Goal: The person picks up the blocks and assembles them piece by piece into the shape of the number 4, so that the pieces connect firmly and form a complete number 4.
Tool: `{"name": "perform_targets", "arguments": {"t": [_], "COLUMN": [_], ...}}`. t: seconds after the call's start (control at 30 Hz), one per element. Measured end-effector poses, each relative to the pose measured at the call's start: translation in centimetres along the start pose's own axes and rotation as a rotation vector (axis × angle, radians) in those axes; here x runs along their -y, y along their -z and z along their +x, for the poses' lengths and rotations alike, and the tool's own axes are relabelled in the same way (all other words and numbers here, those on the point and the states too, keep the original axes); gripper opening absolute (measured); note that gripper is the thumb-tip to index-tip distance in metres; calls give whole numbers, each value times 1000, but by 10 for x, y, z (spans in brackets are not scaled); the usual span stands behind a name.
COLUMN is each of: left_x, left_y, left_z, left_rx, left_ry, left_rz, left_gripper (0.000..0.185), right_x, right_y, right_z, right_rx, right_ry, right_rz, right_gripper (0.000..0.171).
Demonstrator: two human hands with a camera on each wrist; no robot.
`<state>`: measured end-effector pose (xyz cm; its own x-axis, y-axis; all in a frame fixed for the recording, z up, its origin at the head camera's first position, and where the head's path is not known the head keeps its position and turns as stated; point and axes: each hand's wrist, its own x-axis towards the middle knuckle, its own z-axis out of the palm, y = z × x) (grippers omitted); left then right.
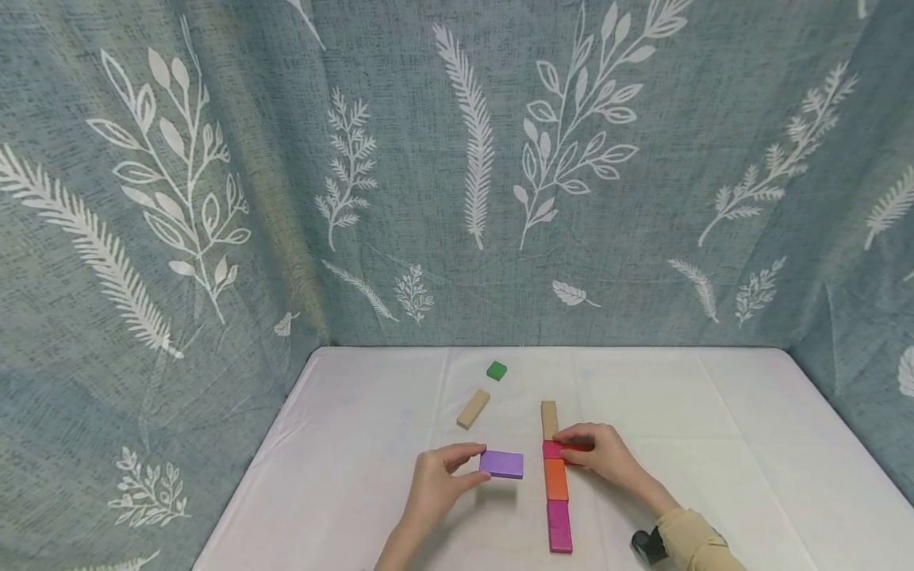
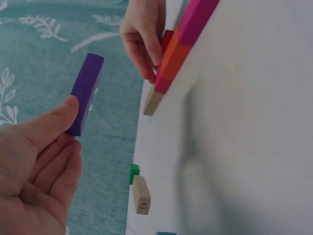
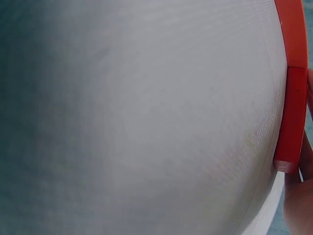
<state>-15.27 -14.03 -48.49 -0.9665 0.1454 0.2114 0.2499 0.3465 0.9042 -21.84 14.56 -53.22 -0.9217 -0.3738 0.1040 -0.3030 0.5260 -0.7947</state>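
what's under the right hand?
The right hand covers a red block in the row between the tan block and the orange block. Its fingers curl over it; the block's right end is hidden.

A flat purple block [image 1: 501,464] is held level just above the worktop, left of a straight row of blocks. A red block [image 1: 553,450] lies in that row, between a tan block [image 1: 548,419] and an orange block [image 1: 555,479].

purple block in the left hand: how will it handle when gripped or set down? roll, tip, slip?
The purple block looks rigid with flat faces, so it probably won't roll or flex. The left hand pinches it by one end, so it is likely light. Its smooth painted faces may be a bit slippery, and set on its thin edge it could tip.
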Motion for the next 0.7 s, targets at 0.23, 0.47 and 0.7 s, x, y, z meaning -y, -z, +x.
{"name": "perform_targets", "arguments": {"t": [0.23, 0.47, 0.7], "left_x": [-15, -26, -27], "left_y": [3, 1, -6], "left_z": [6, 16, 28], "left_rx": [-23, -54, -77], "left_ry": [19, 20, 10], "left_rz": [-38, -77, -61], "left_gripper": [32, 33, 33], "right_x": [2, 1, -1], "right_y": [0, 2, 3], "right_z": [-1, 0, 2], "right_rx": [8, 17, 22], "right_ry": [-25, -25, -20], "right_rz": [11, 20, 21], "right_gripper": [26, 27, 26]}}
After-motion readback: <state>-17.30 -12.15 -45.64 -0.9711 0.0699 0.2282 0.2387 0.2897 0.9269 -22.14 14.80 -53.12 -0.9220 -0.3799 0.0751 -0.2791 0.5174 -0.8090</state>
